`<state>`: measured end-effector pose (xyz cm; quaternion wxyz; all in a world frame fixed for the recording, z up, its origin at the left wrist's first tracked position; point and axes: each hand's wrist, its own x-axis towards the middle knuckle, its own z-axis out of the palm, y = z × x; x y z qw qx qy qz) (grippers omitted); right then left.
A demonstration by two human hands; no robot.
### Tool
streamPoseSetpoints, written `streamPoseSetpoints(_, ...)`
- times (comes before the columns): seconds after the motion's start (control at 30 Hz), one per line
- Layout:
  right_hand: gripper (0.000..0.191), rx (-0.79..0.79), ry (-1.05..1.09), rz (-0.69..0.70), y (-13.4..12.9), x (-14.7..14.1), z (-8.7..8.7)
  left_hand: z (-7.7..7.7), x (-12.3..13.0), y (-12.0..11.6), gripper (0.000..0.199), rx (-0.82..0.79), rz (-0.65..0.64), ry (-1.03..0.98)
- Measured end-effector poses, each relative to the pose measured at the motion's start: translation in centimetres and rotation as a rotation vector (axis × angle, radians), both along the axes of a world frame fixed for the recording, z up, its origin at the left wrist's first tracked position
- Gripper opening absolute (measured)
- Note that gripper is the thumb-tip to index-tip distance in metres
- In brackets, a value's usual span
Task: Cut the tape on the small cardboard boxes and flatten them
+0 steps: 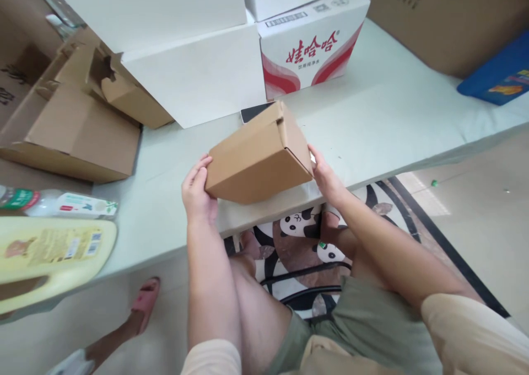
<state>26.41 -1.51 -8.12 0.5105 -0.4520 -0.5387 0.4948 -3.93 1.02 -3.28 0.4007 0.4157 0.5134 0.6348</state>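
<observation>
Between my two hands is a closed brown cardboard box [252, 165], tilted over the front edge of the table. My left hand [197, 190] grips its left end, with the thumb on the near side. At the right end, my right hand [326, 176] presses against the side, its fingers partly hidden behind the box. Part of a flat dark object with a pale rim [257, 112] shows on the table just behind the box.
White cartons [202, 77] and a red-and-white carton [314, 49] stand at the back. Open brown boxes [82, 127] are at the left, near a yellow jug [58, 253] and a bottle [37, 201]. A blue package [500, 77] lies at right. Another person's foot in a pink slipper [147, 306] is below left.
</observation>
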Motion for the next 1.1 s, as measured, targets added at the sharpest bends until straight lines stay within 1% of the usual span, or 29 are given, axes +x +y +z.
streamPoseSetpoints(0.07, 0.097, 0.125, 0.006, 0.007, -0.5, -0.8, 0.8, -0.6, 0.9, 0.0, 0.030, -0.092, -0.014, -0.057)
streamPoseSetpoints(0.13, 0.094, 0.215, -0.061, 0.066, -0.9, -1.3, 1.6, -1.1, 2.2, -0.1, 0.035, -0.216, -0.090, -0.099)
streamPoseSetpoints(0.2, 0.090, 0.277, -0.165, 0.106, -1.4, -1.5, 2.1, -1.6, 3.4, -0.3, 0.050, -0.311, -0.276, -0.111)
streamPoseSetpoints(0.27, 0.088, 0.325, -0.248, 0.077, -1.8, -1.2, 2.6, -1.8, 4.1, -0.7, 0.071, -0.376, -0.474, -0.115)
streamPoseSetpoints(0.33, 0.083, 0.370, -0.299, 0.011, -2.3, -0.9, 3.1, -2.0, 4.4, -1.0, 0.080, -0.408, -0.590, -0.080)
streamPoseSetpoints(0.5, 0.063, 0.465, -0.404, -0.126, -3.6, -0.5, 4.8, -2.2, 4.0, -1.4, 0.071, -0.479, -0.714, 0.075)
streamPoseSetpoints(0.6, 0.050, 0.475, -0.404, -0.183, -3.9, -0.5, 5.5, -2.3, 4.0, -1.3, 0.063, -0.562, -0.783, 0.118)
streamPoseSetpoints(0.67, 0.042, 0.464, -0.392, -0.194, -3.8, -0.4, 5.7, -2.5, 4.0, -1.1, 0.059, -0.591, -0.806, 0.162)
streamPoseSetpoints(0.7, 0.040, 0.452, -0.388, -0.188, -3.6, -0.4, 5.7, -2.6, 4.0, -1.0, 0.059, -0.585, -0.797, 0.192)
streamPoseSetpoints(0.73, 0.040, 0.434, -0.387, -0.175, -3.5, -0.3, 5.6, -2.7, 4.0, -0.9, 0.060, -0.556, -0.762, 0.224)
streamPoseSetpoints(0.77, 0.041, 0.414, -0.389, -0.157, -3.3, -0.3, 5.5, -2.7, 4.0, -0.7, 0.063, -0.493, -0.692, 0.252)
streamPoseSetpoints(0.8, 0.042, 0.391, -0.398, -0.133, -3.1, -0.4, 5.5, -2.6, 4.1, -0.6, 0.069, -0.396, -0.597, 0.276)
streamPoseSetpoints(0.87, 0.045, 0.361, -0.425, -0.076, -2.8, -0.6, 5.4, -2.1, 4.2, -0.6, 0.078, -0.128, -0.394, 0.313)
streamPoseSetpoints(0.9, 0.045, 0.360, -0.437, -0.045, -2.7, -0.8, 5.4, -1.6, 4.3, -0.7, 0.077, 0.022, -0.320, 0.335)
streamPoseSetpoints(0.93, 0.045, 0.368, -0.445, -0.013, -2.7, -1.0, 5.5, -1.2, 4.5, -0.8, 0.070, 0.162, -0.284, 0.365)
streamPoseSetpoints(0.97, 0.045, 0.380, -0.448, 0.020, -2.6, -1.2, 5.5, -0.7, 4.7, -0.9, 0.063, 0.275, -0.281, 0.411)
streamPoseSetpoints(1.0, 0.045, 0.393, -0.445, 0.053, -2.6, -1.3, 5.7, -0.3, 5.0, -1.0, 0.058, 0.354, -0.300, 0.470)
streamPoseSetpoints(1.07, 0.046, 0.410, -0.422, 0.113, -2.5, -1.3, 5.7, 0.1, 5.6, -1.2, 0.051, 0.443, -0.323, 0.577)
streamPoseSetpoints(1.1, 0.048, 0.404, -0.404, 0.118, -2.3, -1.1, 5.7, 0.1, 5.9, -1.2, 0.049, 0.469, -0.320, 0.613)
